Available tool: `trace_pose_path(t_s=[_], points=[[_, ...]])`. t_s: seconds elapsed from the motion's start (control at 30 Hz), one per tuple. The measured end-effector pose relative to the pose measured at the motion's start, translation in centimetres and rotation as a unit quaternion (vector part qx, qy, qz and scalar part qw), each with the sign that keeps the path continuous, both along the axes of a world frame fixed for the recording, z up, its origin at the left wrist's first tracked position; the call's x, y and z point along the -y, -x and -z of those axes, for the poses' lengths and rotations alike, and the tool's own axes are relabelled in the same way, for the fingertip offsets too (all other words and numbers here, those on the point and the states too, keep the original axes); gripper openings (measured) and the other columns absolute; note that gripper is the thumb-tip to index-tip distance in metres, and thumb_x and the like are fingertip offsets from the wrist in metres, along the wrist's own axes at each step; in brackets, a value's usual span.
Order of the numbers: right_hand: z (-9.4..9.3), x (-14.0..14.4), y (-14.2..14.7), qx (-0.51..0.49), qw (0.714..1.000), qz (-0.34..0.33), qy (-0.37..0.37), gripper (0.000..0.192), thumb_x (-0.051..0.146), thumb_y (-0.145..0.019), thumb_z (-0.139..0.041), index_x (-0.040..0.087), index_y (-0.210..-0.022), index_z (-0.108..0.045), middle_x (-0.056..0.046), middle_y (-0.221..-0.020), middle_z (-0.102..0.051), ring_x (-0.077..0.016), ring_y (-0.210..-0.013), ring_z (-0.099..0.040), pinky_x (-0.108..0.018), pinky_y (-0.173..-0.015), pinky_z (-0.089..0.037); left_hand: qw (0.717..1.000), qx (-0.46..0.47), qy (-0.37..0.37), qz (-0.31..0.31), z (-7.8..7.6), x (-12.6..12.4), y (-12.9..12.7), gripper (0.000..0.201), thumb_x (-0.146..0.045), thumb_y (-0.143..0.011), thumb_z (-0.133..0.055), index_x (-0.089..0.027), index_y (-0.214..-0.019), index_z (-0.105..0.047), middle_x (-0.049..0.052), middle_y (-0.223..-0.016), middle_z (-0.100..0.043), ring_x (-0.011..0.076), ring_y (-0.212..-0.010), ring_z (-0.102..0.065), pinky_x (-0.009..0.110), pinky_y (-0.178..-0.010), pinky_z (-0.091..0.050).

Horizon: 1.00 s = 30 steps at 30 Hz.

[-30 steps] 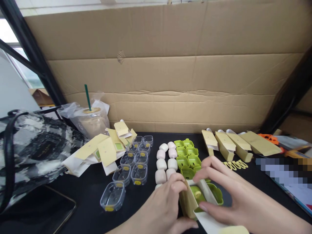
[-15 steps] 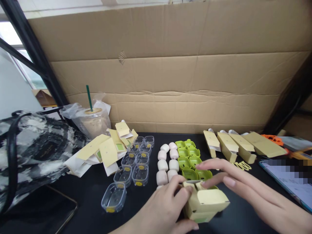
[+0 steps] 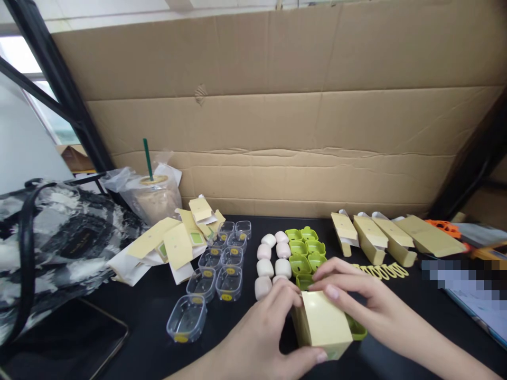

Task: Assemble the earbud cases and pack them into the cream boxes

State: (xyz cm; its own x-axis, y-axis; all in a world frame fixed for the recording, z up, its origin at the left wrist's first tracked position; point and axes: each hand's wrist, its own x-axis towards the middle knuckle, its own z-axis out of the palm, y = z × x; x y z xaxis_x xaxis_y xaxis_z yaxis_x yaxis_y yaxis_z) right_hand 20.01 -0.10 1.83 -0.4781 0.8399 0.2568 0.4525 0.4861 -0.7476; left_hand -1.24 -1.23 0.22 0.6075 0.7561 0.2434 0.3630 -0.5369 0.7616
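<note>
A small pale-yellow cardboard box (image 3: pixel 328 319) is held at the front of the black table, its top flap now lying flat. My left hand (image 3: pixel 269 330) grips the box, fingers on its far left edge and thumb along the near side. My right hand (image 3: pixel 356 293) rests its fingertips on the far right part of the box's top, fingers stretched out. Just beyond are two columns of green silicone covers (image 3: pixel 303 264) and two columns of whitish earbud-case-like pieces (image 3: pixel 264 268). The nearest green cover is partly hidden behind the box and my right hand.
Clear plastic cups (image 3: pixel 229 282) with yellow stickers stand in rows left of centre. Flattened cartons (image 3: pixel 176 245) pile behind them. Partly folded boxes (image 3: pixel 370 237) and yellow coiled loops (image 3: pixel 386 271) lie right. A bagged drink (image 3: pixel 154 200), patterned bag (image 3: pixel 75 243) and phone (image 3: pixel 471 301) flank the area.
The box's raised top flap has been folded down, so its top is closed. My right hand has moved left and in over the box, uncovering more of the yellow loops.
</note>
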Motion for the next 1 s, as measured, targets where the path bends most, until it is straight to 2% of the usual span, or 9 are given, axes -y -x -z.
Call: trace_pose_path(t_s=[0.13,0.27,0.37,0.47,0.57,0.7,0.8,0.9,1.0], points=[[0.1,-0.2,0.3,-0.006,0.999,0.008,0.039,0.035,0.043,-0.093,-0.048,0.022,-0.078,-0.072,-0.005,-0.095,-0.061,-0.0194,-0.092,-0.06,-0.032,-0.084,-0.047,0.997,0.054,0.056,-0.008,0.8,0.1,0.1,0.049,-0.029,-0.07,-0.073,-0.02,-0.104,-0.04,0.009,-0.102,-0.058,0.0228,-0.093,-0.059,0.04,-0.086,-0.048],[0.6,-0.5,0.4,-0.028,0.997,0.013,0.074,0.037,0.047,-0.09,-0.051,0.02,-0.073,-0.07,-0.005,-0.089,-0.063,-0.0203,-0.086,-0.061,-0.033,-0.079,-0.048,0.995,0.075,0.06,0.002,1.0,0.1,0.2,0.068,-0.025,-0.071,-0.075,-0.023,-0.122,-0.029,0.009,-0.113,-0.057,0.023,-0.104,-0.057,0.041,-0.093,-0.046],[0.9,-0.5,0.4,-0.034,0.996,0.021,0.082,0.036,0.048,-0.088,-0.053,0.02,-0.077,-0.071,-0.005,-0.087,-0.064,-0.0207,-0.083,-0.062,-0.033,-0.074,-0.048,0.999,0.032,0.019,0.013,0.5,0.0,0.3,0.06,-0.025,-0.073,-0.073,-0.024,-0.122,-0.038,0.007,-0.112,-0.055,0.0219,-0.101,-0.057,0.039,-0.091,-0.047],[1.0,-0.4,0.6,-0.036,0.995,0.031,0.084,0.035,0.049,-0.088,-0.052,0.02,-0.08,-0.071,-0.005,-0.084,-0.065,-0.0203,-0.079,-0.062,-0.032,-0.071,-0.048,1.0,-0.013,-0.019,0.006,0.1,0.0,0.3,0.049,-0.027,-0.072,-0.074,-0.02,-0.114,-0.049,0.006,-0.103,-0.054,0.0209,-0.091,-0.056,0.037,-0.081,-0.049],[1.0,-0.4,0.8,-0.036,0.995,0.04,0.085,0.034,0.048,-0.088,-0.052,0.02,-0.081,-0.071,-0.005,-0.082,-0.066,-0.0201,-0.077,-0.062,-0.032,-0.07,-0.048,0.999,-0.027,-0.027,-0.004,0.1,-0.1,0.3,0.048,-0.029,-0.071,-0.074,-0.016,-0.111,-0.051,0.007,-0.101,-0.054,0.0203,-0.087,-0.056,0.035,-0.077,-0.049],[1.4,-0.5,1.0,-0.027,0.996,0.039,0.075,0.033,0.047,-0.088,-0.051,0.021,-0.081,-0.069,-0.005,-0.083,-0.067,-0.0203,-0.079,-0.063,-0.033,-0.071,-0.048,0.999,-0.027,-0.024,0.0,0.3,-0.1,0.2,0.037,-0.029,-0.073,-0.073,-0.017,-0.104,-0.055,0.006,-0.103,-0.054,0.0195,-0.09,-0.056,0.034,-0.079,-0.05],[1.1,-0.4,0.5,-0.016,0.997,0.052,0.061,0.029,0.046,-0.089,-0.051,0.022,-0.092,-0.065,-0.004,-0.085,-0.066,-0.0205,-0.081,-0.062,-0.033,-0.072,-0.049,0.999,-0.025,-0.025,-0.001,0.2,-0.1,0.2,0.034,-0.029,-0.072,-0.073,-0.018,-0.101,-0.057,0.006,-0.103,-0.054,0.0192,-0.091,-0.056,0.035,-0.084,-0.05],[0.1,0.2,-0.4,0.048,0.998,0.008,0.026,0.027,0.046,-0.083,-0.06,0.024,-0.099,-0.061,-0.004,-0.096,-0.065,-0.0221,-0.091,-0.061,-0.035,-0.081,-0.049,0.999,-0.029,-0.039,-0.011,0.1,-0.1,0.2,0.034,-0.028,-0.072,-0.073,-0.019,-0.101,-0.057,0.005,-0.103,-0.054,0.0192,-0.09,-0.058,0.037,-0.086,-0.051],[-0.9,1.0,-1.1,0.146,0.988,-0.054,0.017,0.04,0.039,-0.068,-0.079,0.027,-0.101,-0.06,-0.004,-0.113,-0.061,-0.0259,-0.108,-0.056,-0.036,-0.092,-0.046,0.997,-0.039,-0.069,-0.02,0.0,-0.1,0.3,0.035,-0.026,-0.069,-0.074,-0.019,-0.099,-0.058,0.006,-0.103,-0.053,0.0192,-0.087,-0.058,0.036,-0.083,-0.053]])
